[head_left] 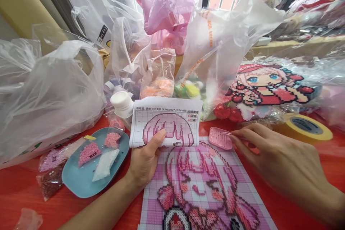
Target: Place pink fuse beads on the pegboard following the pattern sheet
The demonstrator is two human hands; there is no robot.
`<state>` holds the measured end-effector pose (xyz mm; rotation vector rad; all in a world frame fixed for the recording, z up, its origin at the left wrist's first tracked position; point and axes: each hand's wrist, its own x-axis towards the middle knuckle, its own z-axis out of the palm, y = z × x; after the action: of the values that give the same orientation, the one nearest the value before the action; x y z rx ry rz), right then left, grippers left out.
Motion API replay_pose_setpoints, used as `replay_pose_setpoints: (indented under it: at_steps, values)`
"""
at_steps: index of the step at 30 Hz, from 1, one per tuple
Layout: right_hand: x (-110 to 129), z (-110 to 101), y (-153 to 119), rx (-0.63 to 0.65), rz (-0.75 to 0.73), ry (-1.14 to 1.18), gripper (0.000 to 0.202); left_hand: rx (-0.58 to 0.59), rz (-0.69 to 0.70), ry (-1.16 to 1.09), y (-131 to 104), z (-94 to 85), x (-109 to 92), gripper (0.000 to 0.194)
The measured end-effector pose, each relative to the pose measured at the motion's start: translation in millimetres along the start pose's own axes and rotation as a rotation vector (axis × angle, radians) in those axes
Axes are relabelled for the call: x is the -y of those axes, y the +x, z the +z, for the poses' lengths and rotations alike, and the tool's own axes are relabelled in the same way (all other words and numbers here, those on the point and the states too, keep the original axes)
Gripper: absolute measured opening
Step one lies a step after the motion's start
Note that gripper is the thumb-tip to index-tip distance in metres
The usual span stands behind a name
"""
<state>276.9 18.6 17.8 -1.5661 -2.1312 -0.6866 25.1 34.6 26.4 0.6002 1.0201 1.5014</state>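
My left hand (147,163) grips a folded paper pattern (164,124), thumb on top, above the upper left of a pegboard (151,194). The pattern shows the top of a pink-haired figure in a grid. On the pegboard lies a fuse bead picture (202,183) of a pink-haired character with closed eyes. My right hand (275,154) pinches thin pink tweezers (238,136), mostly hidden by the fingers. Their tips reach the rim of a small pink ridged bead tray (219,138) at the board's upper right edge. Small beads show in the tray.
A blue plate (72,183) with bags of pink and white beads stands left, beside more bead bags (51,181). A white bottle (122,104) and plastic bags (54,90) stand behind. Yellow tape (322,131) and a finished bead picture (269,82) are at right.
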Motion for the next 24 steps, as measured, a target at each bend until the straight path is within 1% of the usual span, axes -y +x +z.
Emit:
replay_pose_setpoints:
  at_steps: [7,12,14,16,19,21,24]
  values:
    - [3.2,-1.2,0.3,0.007,0.023,-0.022,0.05,0.003,0.004,0.004,0.6,-0.3,0.5,0.06]
    - [3.2,-6.3,3.0,-0.038,0.022,-0.007,0.042,0.006,0.004,0.015,0.7,-0.8,0.8,0.062]
    - [5.7,-8.8,3.2,-0.084,0.003,0.078,0.037,0.0,0.002,0.008,0.6,-0.4,0.7,0.063]
    - [11.0,-10.6,2.3,-0.122,-0.031,0.215,0.03,-0.005,-0.003,-0.005,0.9,-0.3,0.8,0.063]
    - [21.4,-10.8,-1.8,-0.107,-0.093,0.417,0.018,0.0,-0.004,-0.036,1.7,-0.3,1.2,0.064]
    - [27.3,-8.8,-5.7,-0.089,-0.127,0.48,0.014,0.002,-0.007,-0.047,1.9,-0.2,1.3,0.065]
    - [31.8,-4.0,-11.0,-0.083,-0.143,0.498,0.011,-0.023,-0.017,-0.038,1.2,0.6,0.9,0.065]
